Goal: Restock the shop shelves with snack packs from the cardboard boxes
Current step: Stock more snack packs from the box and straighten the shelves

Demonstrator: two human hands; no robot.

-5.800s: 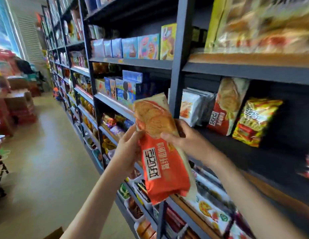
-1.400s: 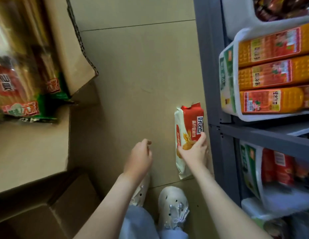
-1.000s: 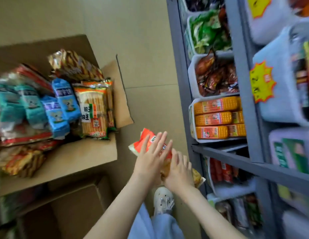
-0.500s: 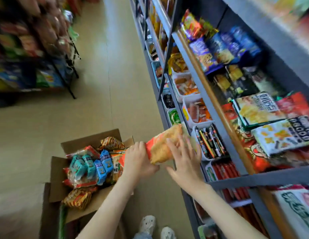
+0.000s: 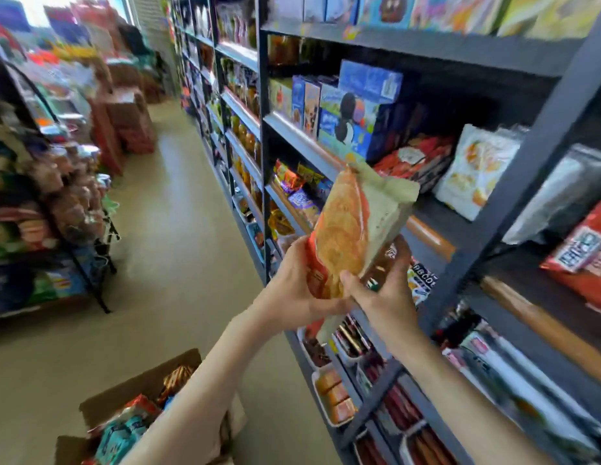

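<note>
The orange-and-white plastic snack pack printed with a round cracker (image 5: pixel 352 229) was down on the floor beside the rack a second ago. Now it stands upright in both hands, just in front of the dark grey metal shelf with a wooden lip (image 5: pixel 433 239). The left hand (image 5: pixel 292 290) wraps its lower end, and the right hand (image 5: pixel 383 290) grips it from behind, thumb on the front. The open brown cardboard box (image 5: pixel 138 394) sits low and well apart. The pack looks recovered — shelving it comes next.

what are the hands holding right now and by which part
One orange-and-white snack pack, held by its lower end: the left hand grips the lower left edge, the right hand the lower right side, thumb on the front.
</note>
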